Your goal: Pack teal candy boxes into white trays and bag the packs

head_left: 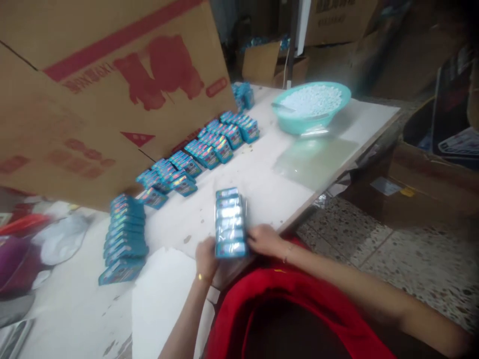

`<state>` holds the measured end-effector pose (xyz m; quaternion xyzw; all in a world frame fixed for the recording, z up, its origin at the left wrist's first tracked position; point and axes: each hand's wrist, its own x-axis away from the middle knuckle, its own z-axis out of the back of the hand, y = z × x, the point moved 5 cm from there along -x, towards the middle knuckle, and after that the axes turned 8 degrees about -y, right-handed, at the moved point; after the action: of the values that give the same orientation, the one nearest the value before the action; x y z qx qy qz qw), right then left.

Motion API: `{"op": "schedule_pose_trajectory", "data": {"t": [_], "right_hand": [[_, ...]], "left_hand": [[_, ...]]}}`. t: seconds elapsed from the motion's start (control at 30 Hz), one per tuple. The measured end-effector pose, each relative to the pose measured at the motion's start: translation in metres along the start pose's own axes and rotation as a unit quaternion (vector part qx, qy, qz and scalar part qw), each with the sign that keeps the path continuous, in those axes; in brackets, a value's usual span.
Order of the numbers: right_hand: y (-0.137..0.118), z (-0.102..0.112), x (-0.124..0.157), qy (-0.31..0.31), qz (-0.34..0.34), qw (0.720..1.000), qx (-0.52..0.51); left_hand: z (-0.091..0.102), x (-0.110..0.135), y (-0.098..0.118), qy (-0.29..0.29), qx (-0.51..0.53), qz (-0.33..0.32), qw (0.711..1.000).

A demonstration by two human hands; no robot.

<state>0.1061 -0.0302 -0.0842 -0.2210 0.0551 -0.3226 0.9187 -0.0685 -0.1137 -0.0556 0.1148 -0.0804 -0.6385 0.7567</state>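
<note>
In front of me, near the table edge, is a pack of small blue boxes [230, 219] lined up in a row, with a shiny clear film over it. My left hand [206, 259] is closed on its left side, close to the near end. At the opposite side, the curled fingers of my right hand [265, 240] grip the pack's lower right edge. Motion blurs both hands, and some fingertips are hidden. Beyond the pack, several groups of small blue boxes [202, 152] stand along the large carton. Another row of blue boxes [125, 239] stands to the left.
A large brown carton [93, 124] walls off the table's far left side. A turquoise basin [299, 124] full of small white pieces stands at the back, with clear plastic sheets [314, 159] before it. White paper [164, 299] lies near my left forearm. Open cartons [415, 174] stand at right.
</note>
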Motion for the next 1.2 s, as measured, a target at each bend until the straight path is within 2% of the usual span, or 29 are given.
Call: {"op": "schedule_pose_trajectory", "data": {"t": [0.07,0.13,0.27,0.4,0.47,0.57,0.63,0.77,0.97,1.1,1.2], "right_hand": [[0.008,0.011,-0.009,0.015,-0.018,1.000,0.012],[0.018,0.015,-0.006,0.021,-0.028,0.999,0.020],[0.030,0.018,0.026,0.049,-0.041,0.998,-0.011],[0.021,0.025,0.046,0.151,0.009,0.984,-0.097],[0.017,0.023,0.041,0.180,0.035,0.976,-0.113],[0.013,0.013,0.025,0.182,0.085,0.972,-0.118],[0.012,0.009,0.017,0.184,0.104,0.970,-0.120],[0.016,0.015,0.011,0.216,0.097,0.963,-0.131],[0.021,0.026,0.008,0.255,0.091,0.956,-0.108],[0.025,0.026,0.003,0.266,0.085,0.956,-0.088],[0.034,0.029,-0.001,0.253,0.081,0.960,-0.087]], "left_hand": [[0.000,-0.018,-0.002,0.036,-0.015,0.005,0.999],[-0.003,-0.021,0.001,0.043,-0.015,-0.004,0.999],[-0.013,0.009,0.012,0.027,0.059,-0.032,0.997],[-0.021,0.029,0.020,0.067,0.162,-0.021,0.984],[-0.029,0.027,0.021,0.059,0.185,0.006,0.981],[-0.041,0.018,0.025,0.037,0.195,0.022,0.980],[-0.044,0.014,0.029,0.053,0.184,0.024,0.981],[-0.042,0.007,0.034,0.112,0.157,0.036,0.981],[-0.041,0.000,0.037,0.161,0.117,0.061,0.978],[-0.038,-0.006,0.039,0.177,0.097,0.062,0.977],[-0.037,-0.010,0.050,0.167,0.084,0.053,0.981]]}}
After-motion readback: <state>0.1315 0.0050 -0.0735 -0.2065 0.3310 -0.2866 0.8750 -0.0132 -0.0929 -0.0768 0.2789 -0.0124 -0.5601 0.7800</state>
